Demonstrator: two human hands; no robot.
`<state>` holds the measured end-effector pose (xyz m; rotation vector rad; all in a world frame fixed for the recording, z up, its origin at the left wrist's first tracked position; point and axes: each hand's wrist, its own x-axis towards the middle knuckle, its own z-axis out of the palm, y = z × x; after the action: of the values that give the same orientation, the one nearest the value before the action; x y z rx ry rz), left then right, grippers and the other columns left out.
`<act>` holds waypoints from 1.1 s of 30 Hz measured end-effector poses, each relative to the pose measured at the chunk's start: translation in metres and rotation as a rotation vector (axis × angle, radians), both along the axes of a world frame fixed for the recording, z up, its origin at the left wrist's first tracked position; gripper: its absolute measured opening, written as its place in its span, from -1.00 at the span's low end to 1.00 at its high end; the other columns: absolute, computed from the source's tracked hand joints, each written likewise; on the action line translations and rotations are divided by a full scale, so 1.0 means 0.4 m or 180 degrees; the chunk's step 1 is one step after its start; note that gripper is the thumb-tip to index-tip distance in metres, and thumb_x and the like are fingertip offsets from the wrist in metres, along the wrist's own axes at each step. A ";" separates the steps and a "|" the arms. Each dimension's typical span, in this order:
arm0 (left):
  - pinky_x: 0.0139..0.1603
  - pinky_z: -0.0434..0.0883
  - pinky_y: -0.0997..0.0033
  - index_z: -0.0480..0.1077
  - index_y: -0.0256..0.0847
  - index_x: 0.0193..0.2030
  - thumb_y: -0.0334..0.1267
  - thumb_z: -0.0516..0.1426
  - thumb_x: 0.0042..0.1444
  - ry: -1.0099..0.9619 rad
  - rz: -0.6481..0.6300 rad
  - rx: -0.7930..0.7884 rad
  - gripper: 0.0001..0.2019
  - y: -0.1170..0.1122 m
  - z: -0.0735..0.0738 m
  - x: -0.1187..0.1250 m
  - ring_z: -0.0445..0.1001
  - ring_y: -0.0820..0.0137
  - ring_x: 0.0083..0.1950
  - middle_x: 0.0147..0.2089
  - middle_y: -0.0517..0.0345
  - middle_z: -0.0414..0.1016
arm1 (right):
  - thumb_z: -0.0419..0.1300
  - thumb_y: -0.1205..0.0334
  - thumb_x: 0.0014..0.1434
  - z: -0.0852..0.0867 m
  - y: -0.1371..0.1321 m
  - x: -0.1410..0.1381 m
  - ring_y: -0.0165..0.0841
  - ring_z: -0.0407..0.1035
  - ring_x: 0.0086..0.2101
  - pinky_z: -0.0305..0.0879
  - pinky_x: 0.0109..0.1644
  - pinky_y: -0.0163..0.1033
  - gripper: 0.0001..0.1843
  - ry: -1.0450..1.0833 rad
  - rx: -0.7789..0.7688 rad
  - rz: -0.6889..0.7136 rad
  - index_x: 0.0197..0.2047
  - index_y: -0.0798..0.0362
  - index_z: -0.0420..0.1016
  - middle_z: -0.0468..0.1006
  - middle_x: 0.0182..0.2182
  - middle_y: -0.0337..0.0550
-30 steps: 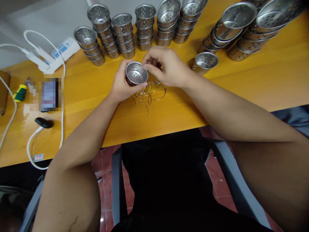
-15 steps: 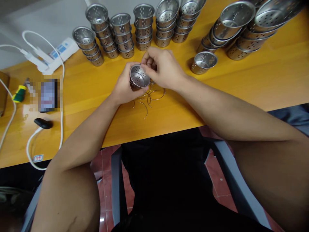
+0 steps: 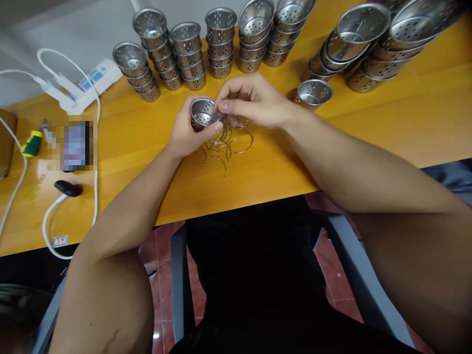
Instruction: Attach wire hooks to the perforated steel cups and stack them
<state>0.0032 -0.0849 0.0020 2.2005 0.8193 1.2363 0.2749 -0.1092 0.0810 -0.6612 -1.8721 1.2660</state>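
Observation:
My left hand (image 3: 186,132) is wrapped round a small perforated steel cup (image 3: 201,113), held just above the orange table (image 3: 265,162). My right hand (image 3: 250,101) pinches at the cup's right rim with thumb and forefinger; what sits in the pinch is too small to make out. Under both hands lies a loose heap of curved wire handles (image 3: 226,142).
Stacks of the same perforated cups (image 3: 184,49) line the back of the table, with bigger stacks lying on their sides (image 3: 368,44) at the right. A single cup (image 3: 313,93) stands near my right wrist. At the left are a power strip (image 3: 90,81), white cables, a screwdriver (image 3: 31,142) and a black mouse (image 3: 66,188).
The cup has turned in my left hand and dropped slightly toward the wire heap. My right hand's pinch has stayed at the rim and shifted a little to the right.

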 end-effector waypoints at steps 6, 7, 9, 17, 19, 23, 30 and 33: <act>0.24 0.78 -0.16 0.57 0.19 0.43 0.77 0.43 0.25 -0.0174 -0.0184 -0.0114 -0.10 0.010 -0.007 0.002 0.80 -0.01 0.18 0.23 0.01 0.76 | 0.77 -0.55 0.32 0.007 0.010 0.025 -0.38 0.42 -0.46 0.41 -0.34 -0.22 -0.26 0.0153 0.0079 0.0375 -0.04 -0.09 0.68 0.65 -0.37 -0.32; 0.25 0.78 -0.16 0.58 0.18 0.42 0.78 0.43 0.23 -0.0179 -0.0159 -0.0150 -0.09 0.009 -0.007 0.003 0.80 -0.01 0.18 0.23 0.00 0.76 | 0.77 -0.56 0.32 0.006 0.009 0.022 -0.37 0.43 -0.45 0.41 -0.34 -0.23 -0.25 0.0166 0.0094 0.0375 -0.03 -0.09 0.67 0.65 -0.36 -0.32; 0.23 0.77 -0.12 0.60 0.15 0.41 0.78 0.43 0.22 -0.0265 -0.0161 -0.0127 -0.08 0.010 -0.008 0.004 0.80 0.00 0.16 0.21 -0.01 0.77 | 0.78 -0.56 0.31 0.004 0.007 0.015 -0.38 0.44 -0.43 0.41 -0.34 -0.25 -0.24 0.0180 0.0153 0.0374 -0.03 -0.08 0.66 0.64 -0.36 -0.33; 0.32 0.80 -0.17 0.56 0.09 0.41 0.18 0.67 0.13 -0.0083 -0.0089 -0.0062 -0.21 0.019 -0.006 0.002 0.82 -0.03 0.21 0.27 -0.01 0.80 | 0.79 -0.57 0.30 -0.010 0.008 0.008 -0.37 0.39 -0.38 0.42 -0.33 -0.26 -0.20 0.0043 0.0203 0.0276 -0.10 -0.06 0.61 0.53 -0.42 -0.36; 0.31 0.81 -0.18 0.55 0.08 0.39 0.02 0.67 0.09 0.0014 0.0022 -0.0101 -0.23 0.020 -0.002 0.003 0.82 -0.03 0.19 0.26 0.01 0.82 | 0.79 -0.58 0.29 -0.014 0.008 0.006 -0.32 0.38 -0.36 0.41 -0.32 -0.22 -0.20 -0.0056 0.0150 0.0180 -0.10 -0.08 0.60 0.53 -0.42 -0.34; 0.29 0.82 -0.18 0.54 0.06 0.40 -0.09 0.63 0.11 0.0107 0.0084 -0.0099 -0.26 0.013 0.006 0.004 0.83 -0.02 0.17 0.24 0.02 0.83 | 0.77 -0.62 0.29 -0.018 0.004 0.001 -0.25 0.42 -0.31 0.48 -0.27 -0.17 -0.20 -0.0094 0.0151 0.0119 -0.10 -0.12 0.57 0.56 -0.40 -0.31; 0.36 0.81 -0.19 0.53 0.06 0.40 -0.07 0.64 0.19 0.0262 0.0130 -0.0142 -0.30 0.001 0.017 0.001 0.83 -0.02 0.22 0.26 0.03 0.82 | 0.76 -0.63 0.28 -0.014 0.000 -0.005 -0.23 0.44 -0.27 0.54 -0.22 -0.13 -0.19 -0.0103 0.0188 0.0111 -0.11 -0.15 0.55 0.53 -0.43 -0.35; 0.36 0.80 -0.20 0.53 0.06 0.38 -0.05 0.65 0.18 0.0266 0.0139 -0.0101 -0.30 0.001 0.019 0.000 0.82 -0.02 0.21 0.26 0.03 0.81 | 0.76 -0.64 0.27 -0.018 0.002 -0.008 -0.22 0.46 -0.26 0.54 -0.21 -0.12 -0.19 -0.0039 0.0173 0.0139 -0.11 -0.15 0.55 0.55 -0.42 -0.35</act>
<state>0.0033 -0.0844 0.0094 2.2327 0.9184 1.1502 0.2717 -0.1085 0.0738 -0.6037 -1.9335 1.2366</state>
